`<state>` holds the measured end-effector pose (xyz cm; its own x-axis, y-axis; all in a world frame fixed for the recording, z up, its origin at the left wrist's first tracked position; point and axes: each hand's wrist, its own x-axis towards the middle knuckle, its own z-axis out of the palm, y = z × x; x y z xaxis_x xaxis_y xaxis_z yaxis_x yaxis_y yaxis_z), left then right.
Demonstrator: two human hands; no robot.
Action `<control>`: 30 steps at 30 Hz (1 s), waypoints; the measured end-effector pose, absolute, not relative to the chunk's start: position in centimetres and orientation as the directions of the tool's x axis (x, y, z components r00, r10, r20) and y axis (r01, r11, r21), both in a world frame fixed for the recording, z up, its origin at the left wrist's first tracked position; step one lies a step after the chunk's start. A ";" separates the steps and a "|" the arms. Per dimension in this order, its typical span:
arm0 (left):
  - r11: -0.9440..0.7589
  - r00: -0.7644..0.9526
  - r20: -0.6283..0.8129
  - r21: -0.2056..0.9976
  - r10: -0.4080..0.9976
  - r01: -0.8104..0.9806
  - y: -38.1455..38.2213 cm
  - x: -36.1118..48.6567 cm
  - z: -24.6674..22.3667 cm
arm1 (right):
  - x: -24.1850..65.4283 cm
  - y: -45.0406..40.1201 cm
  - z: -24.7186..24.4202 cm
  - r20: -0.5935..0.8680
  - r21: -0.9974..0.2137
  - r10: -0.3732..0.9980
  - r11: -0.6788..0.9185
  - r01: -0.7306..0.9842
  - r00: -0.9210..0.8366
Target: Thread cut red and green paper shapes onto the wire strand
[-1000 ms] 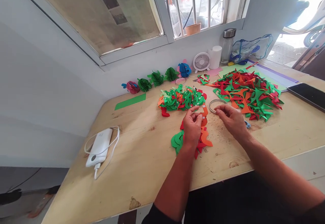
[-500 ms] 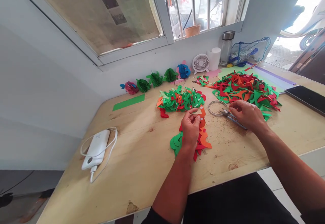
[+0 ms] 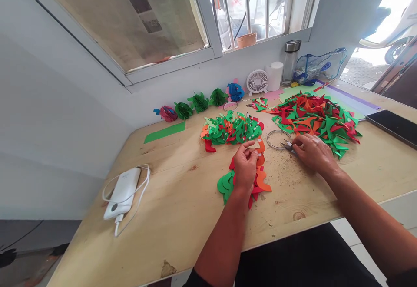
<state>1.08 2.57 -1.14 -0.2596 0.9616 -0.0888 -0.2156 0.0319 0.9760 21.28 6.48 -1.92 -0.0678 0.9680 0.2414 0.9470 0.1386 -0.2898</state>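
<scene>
My left hand (image 3: 246, 165) is closed in a pinch at the edge of an orange paper cutout (image 3: 261, 145) that bears a small white tab. Under and around that hand lie red paper pieces (image 3: 255, 190), orange ones and green paper pieces (image 3: 225, 185). My right hand (image 3: 312, 151) has its fingers closed over the handles of small metal snips (image 3: 286, 145), whose pointed tips stick out to the left. The palm hides most of the handles. A silver ring (image 3: 274, 140), perhaps a roll of tape, lies beside the tips.
A heap of curved paper cutouts (image 3: 233, 128) lies behind my left hand; a larger heap of paper scraps (image 3: 314, 115) lies behind my right. Folded paper figures (image 3: 200, 102), a small fan (image 3: 257, 82) and a glass bottle (image 3: 291, 63) line the wall. A power bank (image 3: 122, 193) and phone (image 3: 395, 126) flank these.
My right hand has moved slightly left and down onto the snips, covering their handles, which showed before. My left hand stays nearly in place by the orange cutout.
</scene>
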 end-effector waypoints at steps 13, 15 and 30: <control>0.023 -0.259 -0.079 0.977 0.963 -0.213 2.4 1.1 -0.7 | 21.1 6.6 -2.4 0.279 -0.319 0.958 0.157 0.935 -0.066; 0.023 -0.254 -0.079 0.976 0.964 -0.216 2.3 1.1 -0.7 | 21.0 6.5 -2.4 0.276 -0.329 0.960 0.139 0.934 -0.045; 0.016 -0.255 -0.075 0.974 0.964 -0.228 2.3 1.2 -0.7 | 20.6 6.5 -2.3 0.243 -0.369 0.970 0.101 0.924 -0.009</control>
<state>1.16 2.32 -0.71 -0.2550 0.9640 -0.0752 -0.2281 0.0156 0.9735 20.62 6.55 -2.26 -0.0093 0.9700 0.2429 0.9240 0.1012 -0.3688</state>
